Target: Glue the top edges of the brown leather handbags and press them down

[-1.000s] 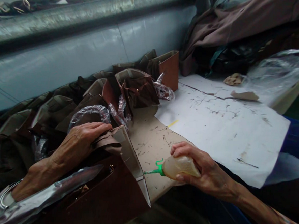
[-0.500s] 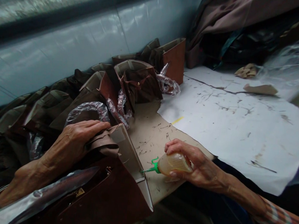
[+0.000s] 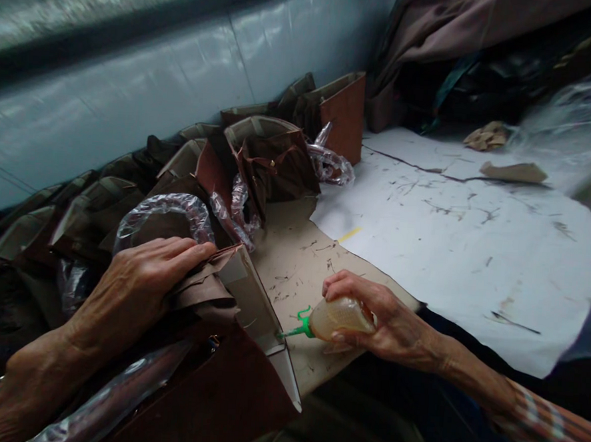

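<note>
Your left hand (image 3: 131,284) lies flat and open, fingers extended, pressing on the folded tan flap (image 3: 201,292) of a dark brown paper bag (image 3: 215,389), with a loop of clear plastic (image 3: 166,214) just behind your fingers. Further right, your right hand (image 3: 374,326) curls firmly around a translucent squeeze bottle (image 3: 342,318), tilting it down. Its green nozzle (image 3: 295,330) sits just beside the bag's pale inner panel (image 3: 247,305), above a speckled cardboard sheet (image 3: 297,268).
</note>
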The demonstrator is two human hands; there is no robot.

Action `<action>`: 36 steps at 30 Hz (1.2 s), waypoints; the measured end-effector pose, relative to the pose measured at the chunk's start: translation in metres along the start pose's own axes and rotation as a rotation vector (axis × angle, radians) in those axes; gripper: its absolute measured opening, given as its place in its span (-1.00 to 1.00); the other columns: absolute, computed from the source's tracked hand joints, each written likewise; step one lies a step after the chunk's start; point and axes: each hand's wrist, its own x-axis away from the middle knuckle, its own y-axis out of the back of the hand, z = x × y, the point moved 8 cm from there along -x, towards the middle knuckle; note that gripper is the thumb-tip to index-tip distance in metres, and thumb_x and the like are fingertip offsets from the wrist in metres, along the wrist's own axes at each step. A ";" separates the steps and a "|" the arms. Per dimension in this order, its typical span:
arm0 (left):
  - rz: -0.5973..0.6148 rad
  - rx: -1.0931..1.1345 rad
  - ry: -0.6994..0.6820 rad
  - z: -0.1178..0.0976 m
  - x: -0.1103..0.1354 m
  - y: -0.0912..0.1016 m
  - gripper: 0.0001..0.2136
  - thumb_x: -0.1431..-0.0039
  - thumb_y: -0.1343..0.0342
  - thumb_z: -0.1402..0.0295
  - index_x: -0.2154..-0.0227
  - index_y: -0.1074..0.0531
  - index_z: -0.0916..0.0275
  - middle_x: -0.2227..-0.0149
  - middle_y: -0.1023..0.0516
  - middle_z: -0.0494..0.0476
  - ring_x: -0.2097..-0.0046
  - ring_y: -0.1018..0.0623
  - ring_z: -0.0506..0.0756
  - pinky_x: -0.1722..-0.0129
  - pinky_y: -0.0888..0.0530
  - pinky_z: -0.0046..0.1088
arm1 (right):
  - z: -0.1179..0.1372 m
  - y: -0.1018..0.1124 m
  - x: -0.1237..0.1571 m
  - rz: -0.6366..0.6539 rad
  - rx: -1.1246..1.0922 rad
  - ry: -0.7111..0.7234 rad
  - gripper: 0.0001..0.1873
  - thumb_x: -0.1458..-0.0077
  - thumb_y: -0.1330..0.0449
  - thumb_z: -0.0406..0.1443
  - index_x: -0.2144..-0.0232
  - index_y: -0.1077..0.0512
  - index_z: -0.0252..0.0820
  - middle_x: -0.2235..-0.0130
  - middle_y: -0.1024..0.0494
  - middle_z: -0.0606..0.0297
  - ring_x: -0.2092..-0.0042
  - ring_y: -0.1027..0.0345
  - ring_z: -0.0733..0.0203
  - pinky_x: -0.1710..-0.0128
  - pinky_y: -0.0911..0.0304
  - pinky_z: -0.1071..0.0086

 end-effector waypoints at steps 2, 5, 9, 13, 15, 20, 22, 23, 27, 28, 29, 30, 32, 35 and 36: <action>-0.024 -0.039 -0.039 -0.008 0.001 0.006 -0.68 -0.47 0.19 0.49 -0.07 -0.44 0.36 0.11 -0.65 0.32 0.16 -0.67 0.24 0.25 -0.58 -0.26 | -0.003 -0.003 0.001 0.038 -0.010 -0.031 -0.57 -0.27 -0.28 0.08 0.11 -0.43 -0.14 0.07 -0.55 0.17 0.04 -0.48 0.07 0.06 -0.32 0.27; -0.044 -0.085 -0.081 -0.020 0.002 0.016 -0.65 -0.54 0.25 0.40 -0.04 -0.44 0.41 0.15 -0.64 0.35 0.19 -0.64 0.22 0.27 -0.55 -0.29 | -0.008 -0.004 0.005 0.072 -0.049 -0.100 -0.55 -0.25 -0.30 0.09 0.10 -0.43 -0.13 0.06 -0.54 0.15 0.01 -0.47 0.02 0.12 -0.33 0.27; -0.064 -0.085 -0.091 -0.031 0.007 0.027 -0.65 -0.56 0.22 0.38 -0.04 -0.45 0.44 0.15 -0.61 0.33 0.20 -0.57 0.19 0.27 -0.47 -0.32 | -0.009 -0.001 0.008 0.033 -0.051 -0.124 -0.53 -0.24 -0.31 0.09 0.07 -0.42 -0.13 0.06 -0.54 0.16 0.01 -0.47 0.01 0.16 -0.33 0.28; -0.083 -0.031 -0.063 -0.036 0.015 0.031 -0.68 -0.56 0.20 0.41 -0.07 -0.43 0.40 0.11 -0.59 0.26 0.14 -0.54 0.16 0.18 -0.42 -0.32 | -0.004 -0.003 0.005 0.046 -0.032 -0.060 -0.53 -0.27 -0.27 0.11 0.11 -0.42 -0.14 0.08 -0.54 0.16 0.05 -0.48 0.04 0.13 -0.31 0.26; -0.081 -0.006 -0.047 -0.038 0.019 0.033 -0.69 -0.56 0.20 0.42 -0.11 -0.42 0.39 0.08 -0.58 0.25 0.11 -0.54 0.16 0.13 -0.41 -0.31 | -0.002 -0.004 0.004 0.060 -0.028 -0.040 -0.54 -0.28 -0.26 0.11 0.12 -0.41 -0.15 0.08 -0.55 0.15 0.05 -0.48 0.04 0.13 -0.31 0.26; -0.074 0.025 -0.049 -0.048 0.031 0.037 -0.64 -0.55 0.19 0.39 -0.17 -0.40 0.43 0.03 -0.57 0.29 0.05 -0.54 0.19 0.07 -0.39 -0.28 | -0.003 -0.002 0.006 0.076 -0.033 -0.038 -0.55 -0.27 -0.28 0.09 0.11 -0.42 -0.15 0.09 -0.55 0.16 0.04 -0.47 0.03 0.12 -0.32 0.25; -0.072 0.056 -0.045 -0.051 0.035 0.039 -0.63 -0.55 0.20 0.38 -0.20 -0.39 0.41 0.02 -0.57 0.28 0.03 -0.55 0.19 0.06 -0.39 -0.29 | -0.002 -0.003 0.007 0.094 -0.036 -0.039 -0.56 -0.26 -0.30 0.07 0.11 -0.43 -0.15 0.08 -0.56 0.15 0.02 -0.48 0.02 0.11 -0.32 0.25; -0.073 0.069 -0.041 -0.052 0.037 0.040 -0.62 -0.54 0.19 0.39 -0.22 -0.38 0.39 0.02 -0.57 0.27 0.02 -0.55 0.19 0.05 -0.39 -0.29 | -0.002 -0.003 0.007 0.099 -0.038 -0.035 -0.57 -0.26 -0.30 0.07 0.11 -0.43 -0.15 0.08 -0.56 0.15 0.02 -0.48 0.01 0.11 -0.32 0.25; -0.060 0.083 -0.048 -0.055 0.039 0.044 -0.57 -0.52 0.16 0.39 -0.35 -0.28 0.31 -0.01 -0.57 0.26 -0.02 -0.55 0.21 0.03 -0.41 -0.27 | 0.002 0.000 0.007 0.081 -0.027 -0.015 -0.59 -0.27 -0.30 0.04 0.10 -0.43 -0.14 0.07 -0.57 0.15 0.05 -0.49 0.05 0.10 -0.34 0.26; -0.049 0.077 -0.048 -0.056 0.039 0.045 -0.55 -0.52 0.16 0.40 -0.38 -0.24 0.29 -0.01 -0.57 0.26 -0.02 -0.55 0.21 0.03 -0.42 -0.27 | 0.003 0.000 0.007 0.074 -0.021 -0.009 -0.60 -0.27 -0.31 0.03 0.10 -0.44 -0.14 0.07 -0.57 0.16 0.06 -0.49 0.06 0.09 -0.34 0.26; -0.039 0.068 -0.049 -0.057 0.039 0.045 -0.54 -0.53 0.17 0.39 -0.41 -0.19 0.27 -0.01 -0.57 0.26 -0.03 -0.55 0.21 0.02 -0.43 -0.27 | 0.004 0.001 0.007 0.070 -0.014 -0.004 -0.62 -0.28 -0.31 0.01 0.09 -0.44 -0.14 0.07 -0.57 0.16 0.06 -0.49 0.07 0.08 -0.34 0.26; -0.036 0.062 -0.049 -0.058 0.038 0.046 -0.53 -0.53 0.16 0.38 -0.43 -0.16 0.25 -0.01 -0.57 0.26 -0.03 -0.56 0.22 0.02 -0.44 -0.27 | 0.005 0.001 0.007 0.068 -0.011 0.006 -0.63 -0.28 -0.32 0.00 0.09 -0.44 -0.14 0.08 -0.57 0.17 0.06 -0.49 0.08 0.07 -0.34 0.26; -0.033 0.070 -0.043 -0.060 0.038 0.047 -0.51 -0.54 0.15 0.36 -0.46 -0.11 0.21 -0.01 -0.57 0.25 -0.03 -0.56 0.21 0.03 -0.45 -0.27 | 0.007 0.001 0.007 0.073 -0.012 0.023 -0.63 -0.27 -0.33 -0.02 0.09 -0.43 -0.13 0.08 -0.56 0.18 0.04 -0.48 0.08 0.05 -0.35 0.26; -0.050 0.107 -0.032 -0.062 0.039 0.049 -0.49 -0.50 0.14 0.38 -0.46 -0.12 0.18 -0.01 -0.57 0.26 -0.01 -0.58 0.22 0.05 -0.47 -0.24 | 0.011 0.000 0.008 0.105 -0.029 0.044 -0.65 -0.26 -0.35 -0.06 0.09 -0.42 -0.13 0.08 -0.54 0.19 0.00 -0.47 0.07 0.01 -0.35 0.25; -0.063 0.110 -0.025 -0.062 0.041 0.050 -0.47 -0.47 0.11 0.41 -0.45 -0.15 0.17 -0.01 -0.58 0.24 0.01 -0.58 0.22 0.06 -0.47 -0.24 | 0.013 -0.001 0.009 0.120 -0.034 0.047 -0.66 -0.26 -0.36 -0.08 0.09 -0.41 -0.13 0.08 -0.54 0.20 -0.02 -0.47 0.07 -0.01 -0.35 0.25</action>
